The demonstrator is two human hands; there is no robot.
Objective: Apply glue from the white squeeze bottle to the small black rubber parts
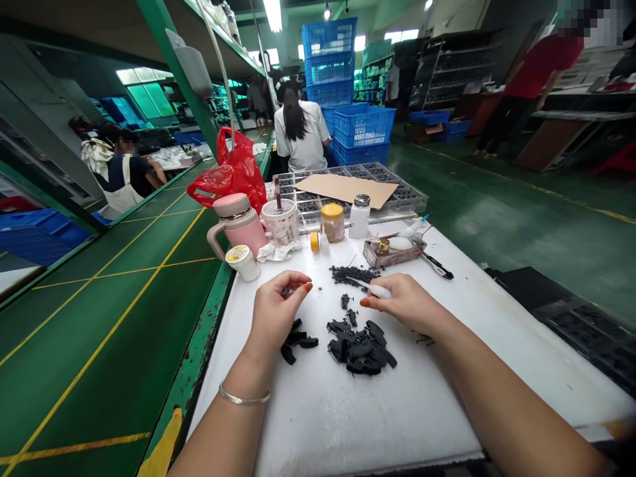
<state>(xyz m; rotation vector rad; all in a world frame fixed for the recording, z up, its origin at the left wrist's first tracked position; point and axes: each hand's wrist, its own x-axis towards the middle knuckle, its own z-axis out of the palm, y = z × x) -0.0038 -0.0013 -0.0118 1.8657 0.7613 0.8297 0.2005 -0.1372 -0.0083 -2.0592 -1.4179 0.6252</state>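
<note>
My left hand [281, 306] is closed in a pinch, thumb against forefinger, above the left side of the white worktop [308, 424]; anything between the fingertips is too small to make out. My right hand [402, 301] grips a white tool with a thin pointed tip [380, 291], which points left over a heap of tiny black rings [354, 274]. Below the hands lies a pile of curved black plastic parts [360, 348]. A smaller group of black parts [301, 338] is beside my left wrist. Two single black pieces [345, 301] lie between the hands, above the larger pile.
Along the back stand a pink mug [241, 225], a white-lidded cup [243, 263], a yellow-lidded jar [332, 222] and a white bottle [360, 217]. A small box [395, 253] and a cutter knife [437, 266] lie right. Left runs a green conveyor [114, 298]. Co-workers are beyond.
</note>
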